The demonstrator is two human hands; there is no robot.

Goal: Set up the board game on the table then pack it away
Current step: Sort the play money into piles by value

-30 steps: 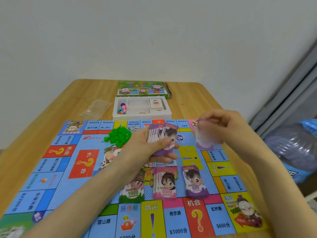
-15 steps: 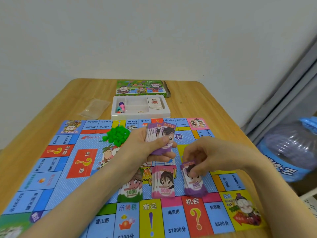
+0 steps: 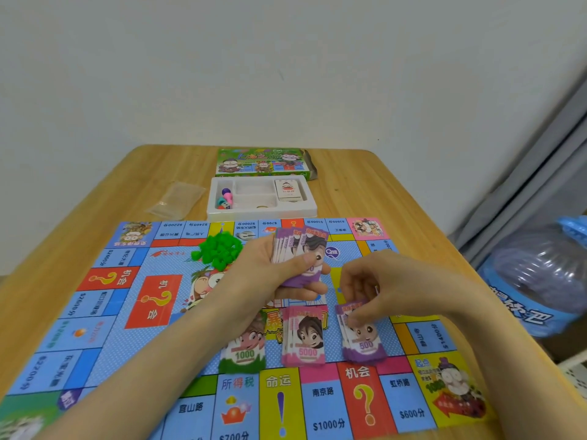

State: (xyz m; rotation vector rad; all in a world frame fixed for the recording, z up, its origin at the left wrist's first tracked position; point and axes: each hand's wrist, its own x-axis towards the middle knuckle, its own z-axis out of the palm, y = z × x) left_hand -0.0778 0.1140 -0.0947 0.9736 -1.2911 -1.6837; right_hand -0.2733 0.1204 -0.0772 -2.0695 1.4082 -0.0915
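I am holding a fan of purple notes (image 3: 301, 249) in my left hand (image 3: 273, 274), with the thumb pressing across them, above the middle of the board (image 3: 127, 312). My right hand (image 3: 390, 287) is pinching with curled fingers the far end of the purple 500 pile (image 3: 362, 341). This pile is lying on the board just beside the pink 5000 pile (image 3: 305, 338), and the green 1000 pile (image 3: 244, 350) is lying left of that one. The white tray (image 3: 263, 214) is standing on the table (image 3: 365, 185) behind the board.
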